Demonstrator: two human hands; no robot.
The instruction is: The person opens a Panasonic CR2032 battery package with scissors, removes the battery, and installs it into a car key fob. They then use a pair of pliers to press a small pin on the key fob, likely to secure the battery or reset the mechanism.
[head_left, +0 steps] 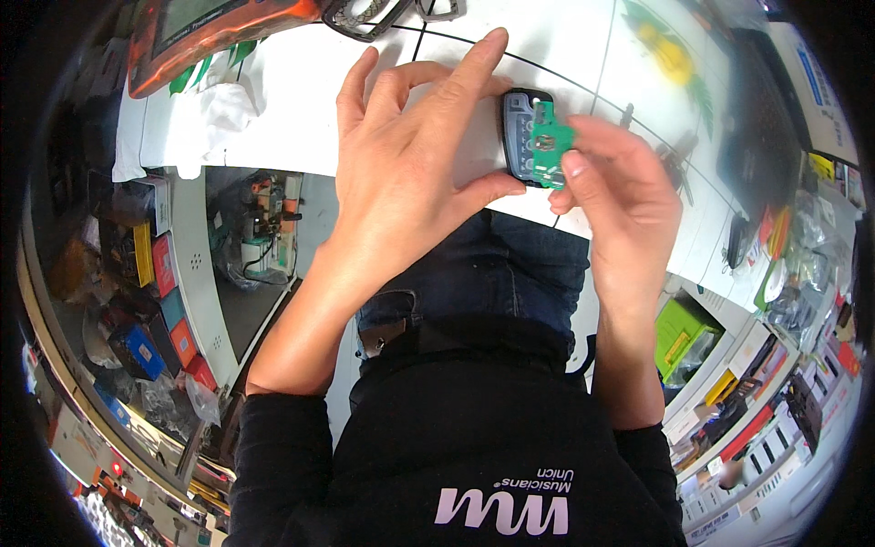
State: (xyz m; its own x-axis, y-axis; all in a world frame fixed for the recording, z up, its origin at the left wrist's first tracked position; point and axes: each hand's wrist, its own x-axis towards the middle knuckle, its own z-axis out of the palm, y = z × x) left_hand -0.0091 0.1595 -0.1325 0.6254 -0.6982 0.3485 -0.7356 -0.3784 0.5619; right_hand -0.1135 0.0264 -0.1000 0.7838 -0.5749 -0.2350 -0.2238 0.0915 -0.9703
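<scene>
Thumb and fingers of the right hand are closed on the right-hand edge of a small, green, irregularly cut circuit board. That edge grip suits the board: it leaves most of the components untouched and should let small wrist turns set the angle. The board lies over the right part of a black, rounded plastic shell with a grey inner face; whether the two touch, or are being joined or parted, I cannot tell.

Left hand spans the shell, thumb at its near end and a fingertip at its far end, and seems to be gripping it, with the forefinger raised clear. Two-ended support like this looks right, since the shell could twist if held at one end only. The board would best be kept parallel to the shell, its outline matched to the recess, with light, even pressure and no prying on the metal parts.

Beneath lies a white tabletop with thin dark lines, a good low backstop should something slip. Farther off, a crumpled white tissue and an orange-cased device with a dark screen sit well apart from the work, leaving both wrists room to turn.
</scene>
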